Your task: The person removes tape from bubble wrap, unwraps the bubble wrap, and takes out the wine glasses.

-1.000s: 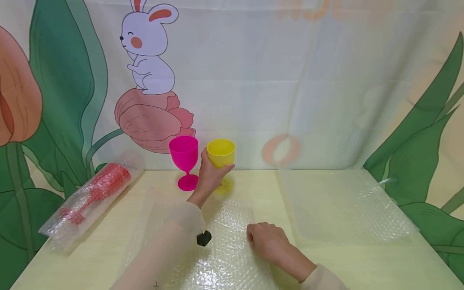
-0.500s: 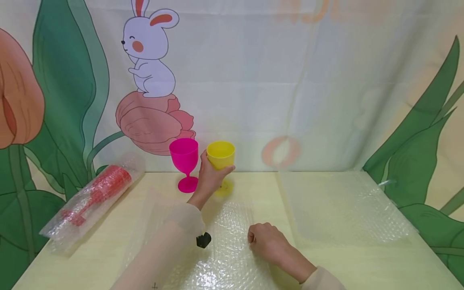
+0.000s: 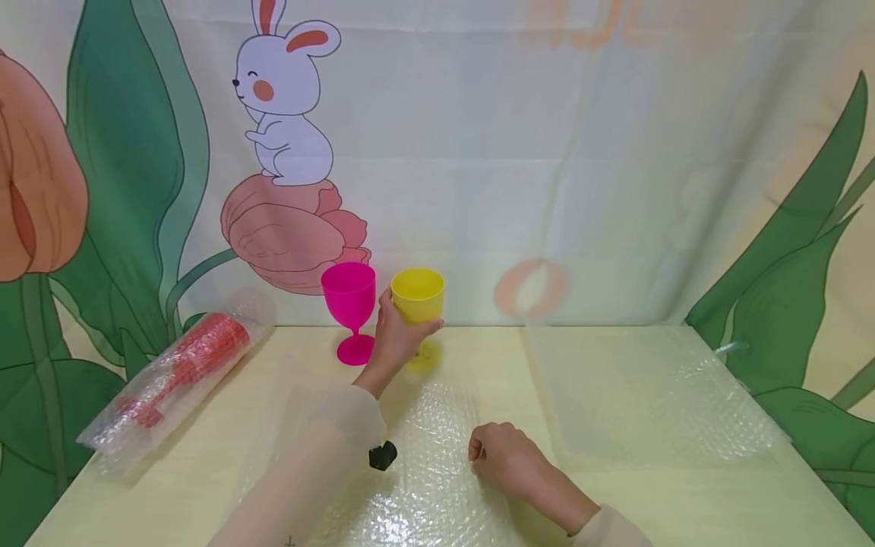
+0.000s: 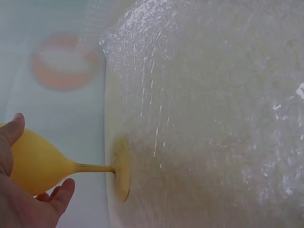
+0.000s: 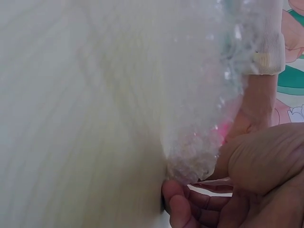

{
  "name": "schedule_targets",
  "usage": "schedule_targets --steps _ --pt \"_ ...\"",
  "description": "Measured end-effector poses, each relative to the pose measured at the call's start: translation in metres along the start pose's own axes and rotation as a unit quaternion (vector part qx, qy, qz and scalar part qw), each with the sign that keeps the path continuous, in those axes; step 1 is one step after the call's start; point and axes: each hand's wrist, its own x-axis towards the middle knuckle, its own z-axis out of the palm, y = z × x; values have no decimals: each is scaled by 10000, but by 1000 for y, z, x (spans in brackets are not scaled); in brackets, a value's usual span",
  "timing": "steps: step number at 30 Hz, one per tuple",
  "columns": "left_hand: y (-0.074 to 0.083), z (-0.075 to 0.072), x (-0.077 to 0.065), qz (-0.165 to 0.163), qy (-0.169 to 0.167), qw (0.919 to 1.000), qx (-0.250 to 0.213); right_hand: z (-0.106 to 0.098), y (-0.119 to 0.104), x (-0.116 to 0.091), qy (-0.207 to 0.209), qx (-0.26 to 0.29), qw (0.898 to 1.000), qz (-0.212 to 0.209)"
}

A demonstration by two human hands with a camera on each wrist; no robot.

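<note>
My left hand grips a yellow plastic goblet round its bowl. The goblet is upright, and in the left wrist view its round foot sits close to the edge of the bubble wrap. Directly to its left stands a magenta goblet, its foot partly covered by my hand. A sheet of bubble wrap lies flat before me. My right hand rests at the sheet's right edge, fingers loosely curled; in the right wrist view its fingertips are right at the wrap's border.
At the left lies a red goblet wrapped in bubble wrap. Another bubble wrap sheet is spread at the right of the pale table. A printed curtain hangs behind. A small black piece shows beside my left cuff.
The whole head view has shifted slightly downward. My left hand keeps its grip on the yellow goblet, and my right hand stays where it was.
</note>
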Motion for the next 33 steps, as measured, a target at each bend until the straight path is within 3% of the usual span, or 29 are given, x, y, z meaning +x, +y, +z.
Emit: schedule_targets --steps 9,14,18,24,29,33 --pt "2 -5 -7 -482 -218 9969 576 -1 0 -1 160 -126 9997 -143" --pt "9 -23 -16 -1130 -698 9875 847 -1 2 -1 254 -155 9994 -189" --pt "9 -37 -23 -1297 -982 9822 937 -1 4 0 366 -91 9990 -257" --pt "5 -56 -33 -997 -1239 9834 870 -5 3 0 494 125 9983 -291" --pt "0 -69 -41 -634 -1302 9823 1189 -9 2 0 603 328 9974 -229" --pt "-3 -78 -46 -584 -1276 9792 1466 -13 3 0 721 380 9963 -274"
